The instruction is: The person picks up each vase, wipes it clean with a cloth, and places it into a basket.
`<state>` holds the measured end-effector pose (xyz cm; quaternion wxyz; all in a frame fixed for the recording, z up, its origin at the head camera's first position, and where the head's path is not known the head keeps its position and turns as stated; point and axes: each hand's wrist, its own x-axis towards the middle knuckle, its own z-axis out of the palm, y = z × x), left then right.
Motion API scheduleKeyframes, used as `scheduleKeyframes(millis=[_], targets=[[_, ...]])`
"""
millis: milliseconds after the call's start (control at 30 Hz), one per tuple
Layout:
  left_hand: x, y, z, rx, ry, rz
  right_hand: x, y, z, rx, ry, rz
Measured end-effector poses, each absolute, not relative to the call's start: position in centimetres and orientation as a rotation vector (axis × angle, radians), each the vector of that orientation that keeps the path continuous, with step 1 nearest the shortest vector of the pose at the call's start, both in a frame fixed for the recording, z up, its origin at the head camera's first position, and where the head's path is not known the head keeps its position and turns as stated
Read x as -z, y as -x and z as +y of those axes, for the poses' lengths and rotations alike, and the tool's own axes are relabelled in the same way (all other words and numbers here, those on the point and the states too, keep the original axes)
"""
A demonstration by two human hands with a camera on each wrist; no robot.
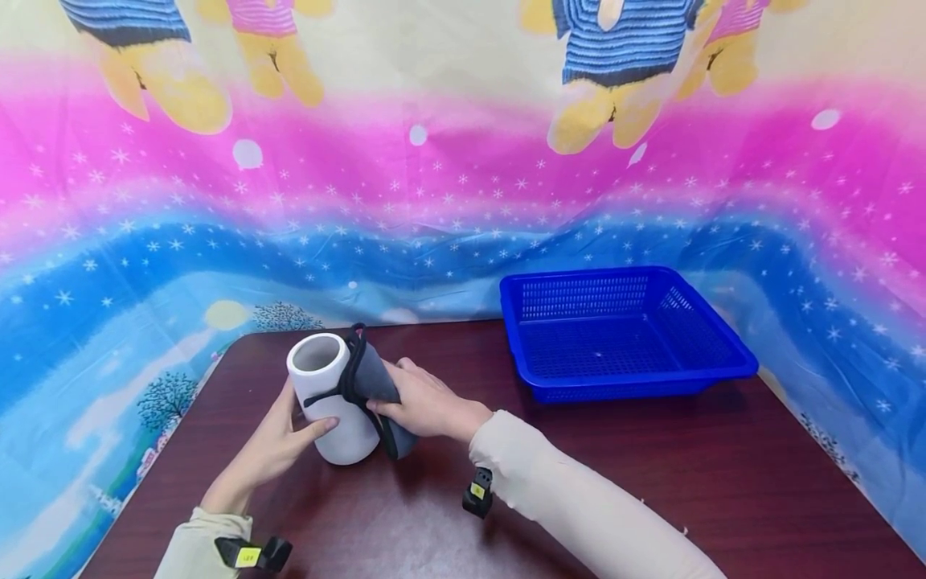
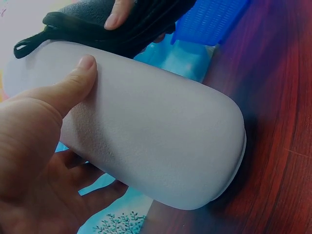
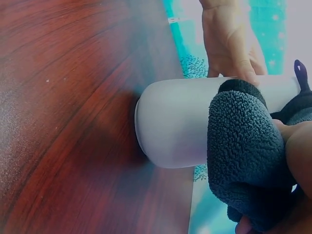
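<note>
A white vase (image 1: 338, 434) with a wide round mouth is at the left part of the table, its base at or close to the tabletop. My left hand (image 1: 278, 446) grips its near left side, the thumb across the front and the fingers behind, as the left wrist view shows. In my right hand (image 1: 427, 402) is a bunched grey cleaning cloth (image 3: 239, 141) with black edging and a hanging loop. The cloth lies against the right side of the vase. Part of the right hand is hidden by the cloth in the right wrist view.
A blue plastic basket (image 1: 528, 378) with mesh walls stands at the back right of the dark red wooden table (image 1: 579, 482). Behind the table hangs a patterned curtain (image 1: 434, 185), close to the back edge.
</note>
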<state>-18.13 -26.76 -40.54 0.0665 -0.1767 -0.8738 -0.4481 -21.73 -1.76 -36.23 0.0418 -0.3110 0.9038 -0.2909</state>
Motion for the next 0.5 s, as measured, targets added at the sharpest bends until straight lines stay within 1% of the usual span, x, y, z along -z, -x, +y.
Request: scheduleKeyframes(millis=[267, 500], targets=[[40.6, 18.1, -26.9, 1.360, 0.528, -2.642, 36.6, 21.8, -1.8, 0.889, 0.962, 2.770], [40.5, 18.1, -26.8, 1.365, 0.510, -2.651, 37.9, 21.9, -1.6, 0.830, 0.940, 2.746]])
